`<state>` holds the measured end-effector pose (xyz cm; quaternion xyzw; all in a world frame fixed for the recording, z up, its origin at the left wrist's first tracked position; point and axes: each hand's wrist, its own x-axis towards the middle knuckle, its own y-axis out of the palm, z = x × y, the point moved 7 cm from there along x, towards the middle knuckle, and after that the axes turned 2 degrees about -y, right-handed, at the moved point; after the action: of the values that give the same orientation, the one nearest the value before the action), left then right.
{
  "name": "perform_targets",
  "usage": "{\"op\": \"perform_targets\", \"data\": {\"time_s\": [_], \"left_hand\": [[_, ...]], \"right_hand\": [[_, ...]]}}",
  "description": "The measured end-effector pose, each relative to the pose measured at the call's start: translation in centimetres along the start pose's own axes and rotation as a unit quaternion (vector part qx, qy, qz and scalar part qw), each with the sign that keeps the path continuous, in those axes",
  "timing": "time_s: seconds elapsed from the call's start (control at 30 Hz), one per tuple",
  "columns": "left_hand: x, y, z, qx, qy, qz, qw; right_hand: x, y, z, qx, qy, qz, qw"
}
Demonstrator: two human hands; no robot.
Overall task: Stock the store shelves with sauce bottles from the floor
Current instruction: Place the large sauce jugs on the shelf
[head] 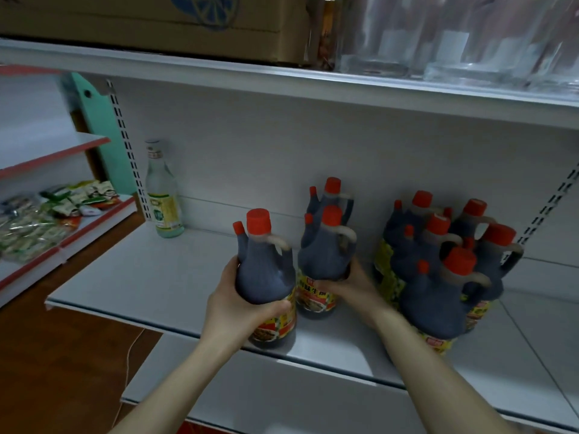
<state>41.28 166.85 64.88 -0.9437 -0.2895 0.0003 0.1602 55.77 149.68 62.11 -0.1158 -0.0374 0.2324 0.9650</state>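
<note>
A pale bottle [163, 195] is standing upright at the middle shelf's [141, 270] back left corner. A cardboard box [150, 23] and glass jars [454, 42] are sitting on the upper shelf [282, 79]; snack packets [56, 211] are lying on a red-edged shelf [100, 225].

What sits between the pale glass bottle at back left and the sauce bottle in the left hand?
Nothing: in the head view only bare white shelf separates the pale glass bottle from the sauce bottle gripped by the left hand.
</note>
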Motion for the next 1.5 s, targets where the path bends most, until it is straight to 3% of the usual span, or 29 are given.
{"op": "perform_targets", "data": {"time_s": [0.1,0.17,0.43,0.73,1.23,1.5], "left_hand": [[0.4,0.0,0.3,-0.013,-0.006,0.0,1.0],[0.6,0.0,0.5,-0.016,-0.007,-0.001,1.0],[0.8,1.0,0.4,-0.023,-0.006,0.013,1.0],[0.4,2.1,0.0,-0.008,0.009,0.034,0.999],[0.4,4.5,-0.3,0.016,0.037,0.046,0.998],[0.7,6.7,-0.3,0.055,0.073,0.045,0.995]], "right_hand": [[-0.6,0.1,-1.2,0.005,-0.033,-0.099,0.995],[-0.7,-0.1,-1.8,-0.001,-0.045,-0.121,0.992],[0.4,0.1,-2.2,0.085,-0.024,-0.008,0.996],[1.6,0.3,-1.8,0.073,-0.015,0.038,0.996],[1.2,0.7,-1.0,0.083,-0.032,0.006,0.996],[0.4,0.1,-1.3,0.012,-0.033,-0.047,0.998]]}}
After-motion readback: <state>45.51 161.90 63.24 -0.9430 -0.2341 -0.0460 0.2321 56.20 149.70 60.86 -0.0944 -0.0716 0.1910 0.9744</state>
